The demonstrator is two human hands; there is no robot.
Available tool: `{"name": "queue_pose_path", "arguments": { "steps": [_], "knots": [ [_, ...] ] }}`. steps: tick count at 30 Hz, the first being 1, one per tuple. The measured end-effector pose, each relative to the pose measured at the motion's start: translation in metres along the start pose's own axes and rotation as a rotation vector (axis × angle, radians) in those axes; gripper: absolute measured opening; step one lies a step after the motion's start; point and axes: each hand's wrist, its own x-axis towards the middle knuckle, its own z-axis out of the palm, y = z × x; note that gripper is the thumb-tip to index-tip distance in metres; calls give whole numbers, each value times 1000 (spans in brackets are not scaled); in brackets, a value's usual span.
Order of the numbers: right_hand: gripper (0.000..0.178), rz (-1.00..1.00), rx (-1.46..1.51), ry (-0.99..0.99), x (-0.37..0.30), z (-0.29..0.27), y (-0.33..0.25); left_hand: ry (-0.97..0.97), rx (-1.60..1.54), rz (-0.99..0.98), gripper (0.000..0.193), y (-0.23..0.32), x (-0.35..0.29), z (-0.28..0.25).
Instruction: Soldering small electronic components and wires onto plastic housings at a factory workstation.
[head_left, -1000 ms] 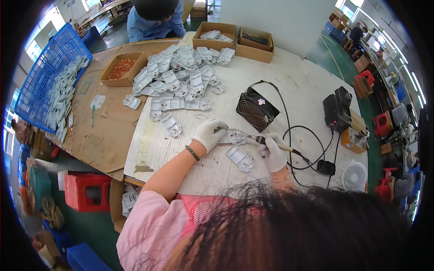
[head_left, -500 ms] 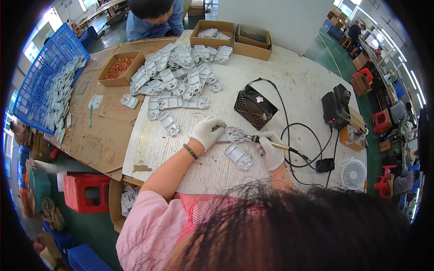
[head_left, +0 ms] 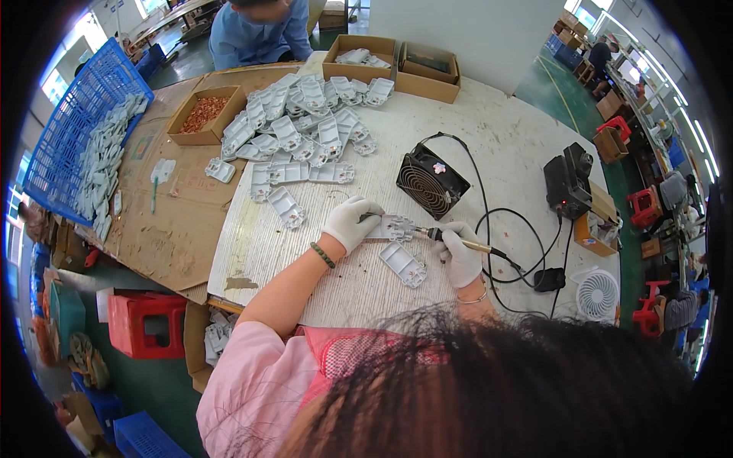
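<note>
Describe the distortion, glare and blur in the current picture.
Head view: straight edges bow and corners go black; same view: windows at upper left and light tubes at right glare; head view again: foreground hair looks soft, the soldering iron fairly clear.

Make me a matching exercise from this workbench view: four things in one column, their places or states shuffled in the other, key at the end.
Things
1. Soldering iron
2. Black square fan
3. Pale grey plastic casing
4. Blue plastic basket

Places or states
A. At the far left, with many pale grey parts in it
B. Held by the gloved left hand
C. Bearing a flower-shaped sticker
D. Gripped in the gloved right hand

Pairs: 1-D, 2-C, 3-B, 4-A
</note>
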Motion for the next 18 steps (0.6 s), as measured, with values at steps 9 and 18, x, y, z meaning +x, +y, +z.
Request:
{"name": "queue_pose_path", "arguments": {
  "steps": [9, 18],
  "knots": [
    [12, -26, -68, -55, -3, 3, -1, 17, 43, 70, 11, 2, -1, -1],
    [11, 3, -97, -44, -3, 5, -5, 21, 58, 88, 11, -1, -1, -2]
  ]
}}
